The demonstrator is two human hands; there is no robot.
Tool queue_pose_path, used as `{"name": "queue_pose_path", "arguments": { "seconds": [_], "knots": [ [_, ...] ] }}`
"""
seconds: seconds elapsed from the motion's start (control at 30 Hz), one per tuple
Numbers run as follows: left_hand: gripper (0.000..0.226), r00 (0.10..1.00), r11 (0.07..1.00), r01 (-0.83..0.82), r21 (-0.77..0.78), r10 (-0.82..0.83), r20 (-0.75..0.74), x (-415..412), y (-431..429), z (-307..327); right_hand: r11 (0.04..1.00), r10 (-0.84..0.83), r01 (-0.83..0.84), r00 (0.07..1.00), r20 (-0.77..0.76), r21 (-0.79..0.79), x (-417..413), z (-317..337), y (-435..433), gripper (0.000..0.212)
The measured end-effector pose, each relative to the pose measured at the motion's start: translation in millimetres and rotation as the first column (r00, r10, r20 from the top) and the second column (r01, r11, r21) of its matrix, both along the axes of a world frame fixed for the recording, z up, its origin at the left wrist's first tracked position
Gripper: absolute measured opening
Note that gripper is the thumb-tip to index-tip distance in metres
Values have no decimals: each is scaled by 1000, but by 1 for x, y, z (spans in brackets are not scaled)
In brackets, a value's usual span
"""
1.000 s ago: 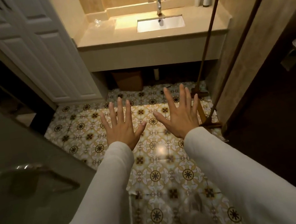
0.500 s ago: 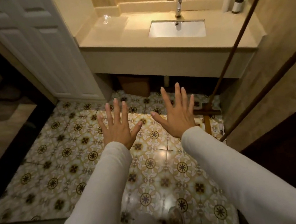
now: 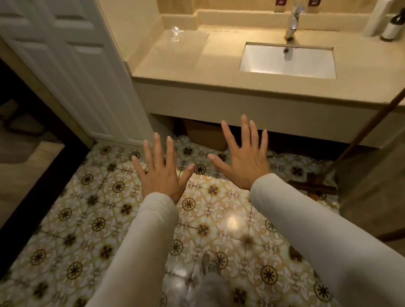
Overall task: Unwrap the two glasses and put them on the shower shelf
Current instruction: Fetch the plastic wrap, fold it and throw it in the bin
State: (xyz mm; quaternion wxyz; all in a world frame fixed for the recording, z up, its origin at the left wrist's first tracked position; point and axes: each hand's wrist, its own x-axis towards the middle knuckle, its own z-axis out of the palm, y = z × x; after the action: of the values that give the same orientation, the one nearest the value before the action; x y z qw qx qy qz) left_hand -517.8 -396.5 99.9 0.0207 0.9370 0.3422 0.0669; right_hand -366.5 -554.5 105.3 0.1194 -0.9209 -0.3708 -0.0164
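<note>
Clear, glinting wrapped glassware (image 3: 175, 33) sits at the far left corner of the beige stone bench (image 3: 182, 59) — likely light, slick, fragile, best gripped around its body — while left hand (image 3: 162, 172) and right hand (image 3: 245, 158) hover spread wide, empty.

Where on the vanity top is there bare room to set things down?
The counter is bare between the clear wrapped item at the back left and the sink, also along the front edge. The back right corner is crowded: two bottles stand there. Both hands are empty, over the floor.
</note>
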Motion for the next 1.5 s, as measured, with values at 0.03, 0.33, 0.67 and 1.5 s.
{"name": "queue_pose_path", "arguments": {
  "seconds": [0.03, 0.33, 0.67, 1.5],
  "knots": [
    [87, 1000, 1000, -3, -6, 3, -1, 11, 18, 0, 1000, 1, -1, 1000, 2, -3, 11, -1, 18, 86],
    [89, 1000, 1000, 12, 16, -12, -4, 102, 160, 5, 1000, 11, -11, 1000, 10, -14, 95, 4, 154, 86],
    [86, 999, 1000, -11, -27, 10, -42, 198, 256, -7, 997, 16, -19, 999, -52, -71, 197, -8, 252, 87],
    [96, 895, 756, -369, -541, 446, 14, 486, 479, 6, 997, -60, 44, 952, -299, -61, 483, -39, 469, 86]
  ]
}}
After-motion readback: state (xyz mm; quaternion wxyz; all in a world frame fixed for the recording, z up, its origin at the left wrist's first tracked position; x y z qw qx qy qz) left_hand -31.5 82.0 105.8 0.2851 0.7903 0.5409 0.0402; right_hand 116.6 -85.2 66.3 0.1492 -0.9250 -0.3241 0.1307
